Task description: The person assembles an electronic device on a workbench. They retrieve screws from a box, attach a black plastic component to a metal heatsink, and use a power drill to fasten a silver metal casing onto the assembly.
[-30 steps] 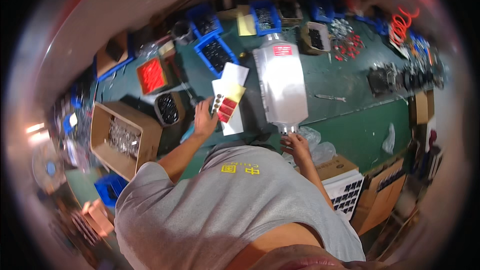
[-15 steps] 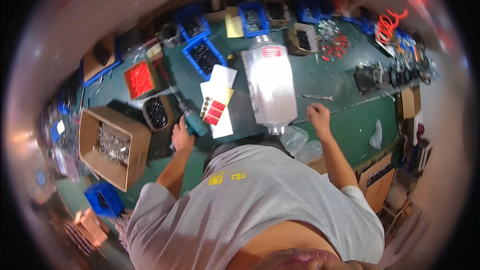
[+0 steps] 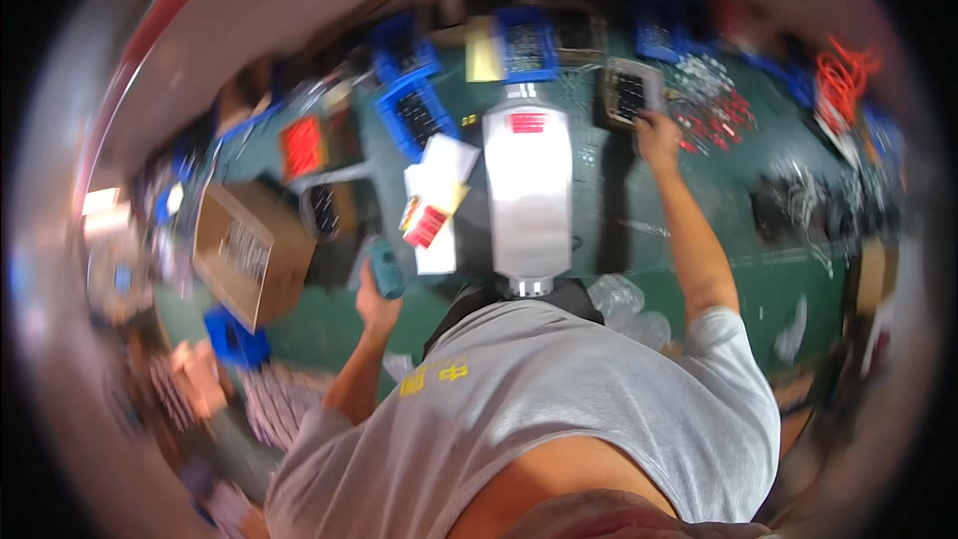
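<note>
My left hand [image 3: 378, 301] is wrapped round a teal cordless drill [image 3: 385, 267], held over the bench's near edge. In the middle stands a silver metal housing [image 3: 531, 195] with a red label [image 3: 527, 123] near its far end. My right arm stretches forward past the housing. At its end my right hand [image 3: 657, 142] is at the near edge of a small box of black parts [image 3: 631, 93]; its fingers are blurred, and I cannot tell whether they hold anything. Left of the housing lie white papers [image 3: 436, 177] and a red sticker sheet [image 3: 426, 227].
Blue bins [image 3: 414, 115] of small parts line the back. Red-tipped pieces [image 3: 720, 120] lie beyond my right hand. A cardboard box [image 3: 215, 230] and a red-filled box [image 3: 301, 147] stand left. An orange coiled hose [image 3: 843, 80] is at far right.
My right hand has moved forward from beside the housing to the box of black parts. My left hand has drawn the drill back toward me. The whole view has shifted.
</note>
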### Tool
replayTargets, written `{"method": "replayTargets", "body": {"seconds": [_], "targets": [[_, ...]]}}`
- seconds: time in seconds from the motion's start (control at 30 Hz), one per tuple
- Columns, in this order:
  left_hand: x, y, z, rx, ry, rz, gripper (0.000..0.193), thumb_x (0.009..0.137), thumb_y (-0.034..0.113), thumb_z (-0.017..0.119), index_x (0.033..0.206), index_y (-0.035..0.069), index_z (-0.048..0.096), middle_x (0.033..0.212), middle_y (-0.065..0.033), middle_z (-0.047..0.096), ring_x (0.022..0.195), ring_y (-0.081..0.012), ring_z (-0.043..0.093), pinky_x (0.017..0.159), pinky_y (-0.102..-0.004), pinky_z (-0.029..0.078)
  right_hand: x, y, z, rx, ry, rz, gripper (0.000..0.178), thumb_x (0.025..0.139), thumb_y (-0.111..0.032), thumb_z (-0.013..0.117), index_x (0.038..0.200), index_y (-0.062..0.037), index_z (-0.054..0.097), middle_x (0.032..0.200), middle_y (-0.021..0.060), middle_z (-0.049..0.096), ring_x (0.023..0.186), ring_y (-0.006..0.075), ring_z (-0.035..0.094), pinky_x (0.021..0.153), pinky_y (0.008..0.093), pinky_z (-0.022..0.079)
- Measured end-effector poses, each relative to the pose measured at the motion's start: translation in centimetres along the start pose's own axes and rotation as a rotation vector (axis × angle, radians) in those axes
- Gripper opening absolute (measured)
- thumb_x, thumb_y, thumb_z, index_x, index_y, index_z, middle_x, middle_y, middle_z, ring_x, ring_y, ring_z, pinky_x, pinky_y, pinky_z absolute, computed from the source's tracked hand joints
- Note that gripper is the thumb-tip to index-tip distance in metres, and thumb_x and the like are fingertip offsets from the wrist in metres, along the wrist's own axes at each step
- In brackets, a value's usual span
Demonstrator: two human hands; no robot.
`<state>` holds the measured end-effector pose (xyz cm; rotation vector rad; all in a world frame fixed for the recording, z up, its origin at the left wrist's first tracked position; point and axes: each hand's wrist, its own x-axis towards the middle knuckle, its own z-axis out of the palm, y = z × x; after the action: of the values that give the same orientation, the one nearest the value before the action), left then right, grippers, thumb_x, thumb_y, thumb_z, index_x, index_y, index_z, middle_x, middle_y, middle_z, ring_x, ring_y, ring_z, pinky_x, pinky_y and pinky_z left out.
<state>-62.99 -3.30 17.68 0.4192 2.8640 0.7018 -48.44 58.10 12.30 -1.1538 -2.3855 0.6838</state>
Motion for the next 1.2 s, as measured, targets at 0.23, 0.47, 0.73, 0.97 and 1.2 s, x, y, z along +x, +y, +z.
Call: {"method": "replayTargets", "body": {"seconds": [0.23,0.47,0.73,0.97,1.2], "targets": [[-7.2,2.7,1.8,-0.382,-0.012,-0.332,0.059,0.077,0.021,0.077,0.132,0.009,0.058,0.102,-0.0195,0.072,0.099,-0.0388,0.07,0.088,-0.0431,0.054,1.2,1.7,2.1,0.484,0.051,0.061,0.024,0.093,-0.014,0.07,0.107,0.0051,0.073,0.092,0.0089,0.074,0.082,0.0148,0.068,0.077,0.0296,0.055],[-8.0,1.0,1.1,-0.481,-0.032,-0.329,0.036,0.079,0.02,0.073,0.112,0.007,0.064,0.094,-0.0168,0.071,0.09,-0.0359,0.071,0.082,-0.0412,0.054,2.3,-17.3,1.5,0.763,-0.299,0.051,0.025,0.097,-0.014,0.068,0.116,0.0024,0.07,0.092,0.0055,0.071,0.077,0.0096,0.065,0.066,0.023,0.053],[-6.7,-5.9,-1.4,-0.631,-0.083,-0.237,0.01,0.083,0.011,0.071,0.086,0.004,0.066,0.075,-0.0039,0.065,0.07,-0.0121,0.059,0.07,-0.0326,0.051,-12.3,-41.6,17.1,0.61,-0.893,-0.615,0.021,0.087,-0.011,0.07,0.106,-0.004,0.076,0.098,0.0111,0.075,0.085,0.0214,0.071,0.077,0.0348,0.056],[-8.7,-10.4,-5.9,-0.664,-0.111,-0.197,0.028,0.078,0.007,0.072,0.105,0.003,0.065,0.083,-0.0137,0.068,0.072,-0.0245,0.066,0.072,-0.0361,0.054,-20.3,-50.7,31.4,0.022,-0.872,-1.143,0.027,0.087,-0.005,0.059,0.107,-0.0148,0.075,0.11,0.0102,0.069,0.11,0.0322,0.065,0.096,0.0459,0.052],[-10.8,-12.8,-6.8,-0.651,-0.064,-0.302,0.015,0.079,0.007,0.072,0.092,0.001,0.067,0.077,-0.0116,0.068,0.067,-0.0192,0.063,0.067,-0.0352,0.052,-21.2,-51.7,34.7,-0.016,-0.979,-1.214,0.015,0.085,-0.006,0.065,0.099,-0.0056,0.07,0.108,0.0164,0.064,0.111,0.0354,0.063,0.095,0.0464,0.053]]}}
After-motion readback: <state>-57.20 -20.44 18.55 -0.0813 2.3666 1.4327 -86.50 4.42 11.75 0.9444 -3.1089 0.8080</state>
